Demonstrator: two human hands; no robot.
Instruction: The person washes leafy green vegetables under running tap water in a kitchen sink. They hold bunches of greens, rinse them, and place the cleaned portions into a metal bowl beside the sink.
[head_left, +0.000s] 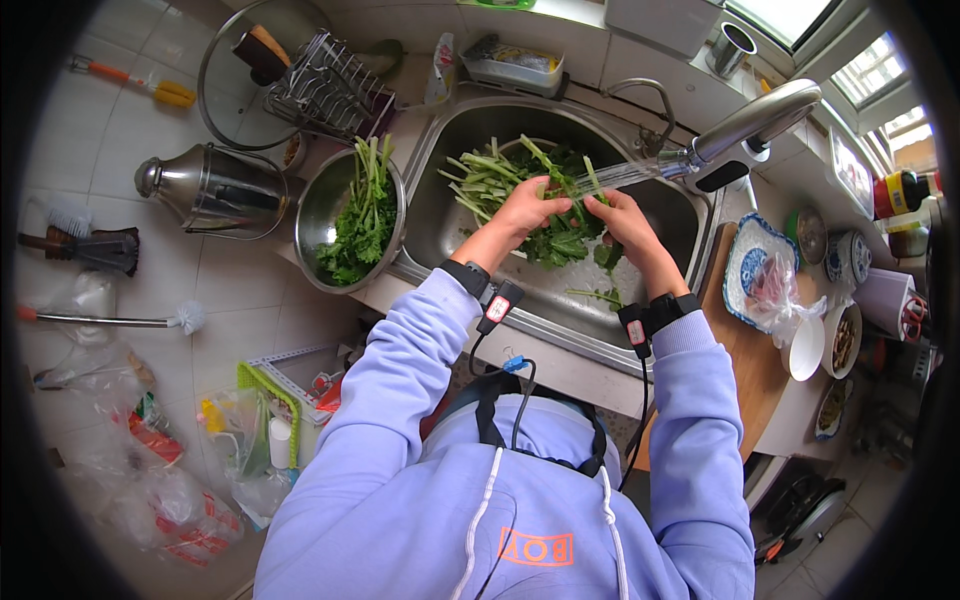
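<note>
Both my left hand (523, 208) and my right hand (628, 223) grip stalks of leafy greens (561, 238) under running water. The water pours from a chrome faucet (686, 161) at the right of the stainless steel sink (480, 259). Beneath my hands more greens with pale cut stalks (484, 176) lie in the sink, partly over a round vessel whose rim just shows. A loose sprig (600, 296) rests on the sink floor. To the left, a steel bowl (310, 217) holds a bunch of leafy greens (360, 225), stalks pointing away from me.
A steel kettle (232, 191) and a wire rack with knives (330, 86) stand left of the sink. On the right are a wooden cutting board (739, 360), a blue-and-white dish (750, 247) holding a plastic bag (784, 289), and bowls. A second, thin tap (652, 86) rises behind the sink.
</note>
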